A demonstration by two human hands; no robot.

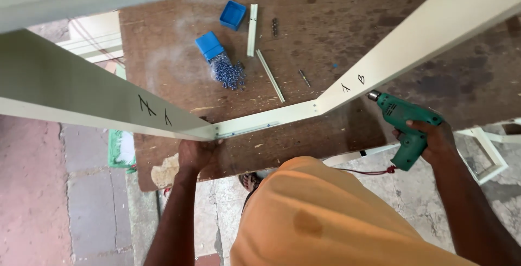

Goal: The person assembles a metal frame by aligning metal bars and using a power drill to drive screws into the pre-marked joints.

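A cream-white board frame stands on edge on a worn brown plywood worktable (336,22). Its short front panel (266,118) joins a left side panel (81,90) and a right side panel (434,27), both marked with black pen strokes. My left hand (194,155) grips the lower left corner where front and left panels meet. My right hand (429,138) holds a green electric drill (404,122), its chuck pointing at the right panel near the front right corner.
On the table lie two blue plastic boxes (232,14) (209,45), a spilled pile of dark screws (229,74), white strips (252,30) and loose drill bits (304,78). A white frame piece (488,157) rests on the paved floor at right.
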